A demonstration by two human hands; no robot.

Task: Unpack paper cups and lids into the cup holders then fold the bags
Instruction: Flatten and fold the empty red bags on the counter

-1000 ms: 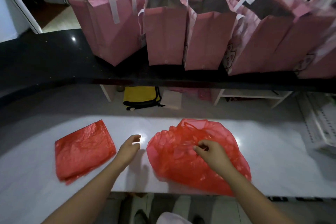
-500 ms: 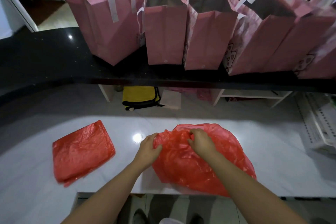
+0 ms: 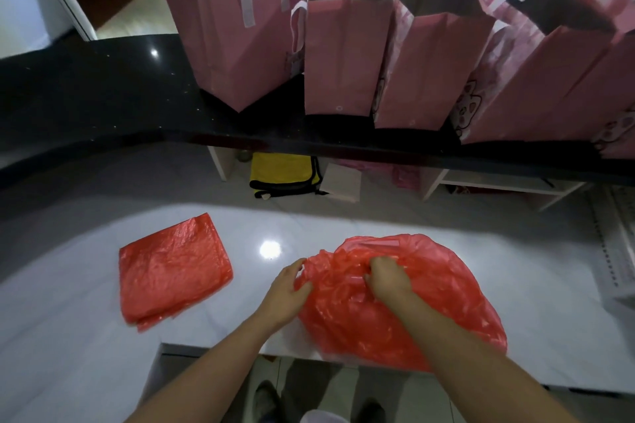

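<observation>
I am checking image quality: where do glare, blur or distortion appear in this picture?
Head view: a round lamp glare on the glossy white marble table; a smaller one on the black stone counter, which bows from wide-angle distortion; the top right corner is blurred.

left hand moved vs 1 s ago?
Yes. The left hand has gone right, away from the folded red bag, and now grips the edge of the crumpled red bag.

- One camera only, worn on my head, so no second view overlaps it
- It faces forward and down across the white table [image 3: 86, 336] toward the black counter [image 3: 103, 96]
- My left hand [image 3: 285, 288] and right hand [image 3: 390, 280] sit close beneath it
</observation>
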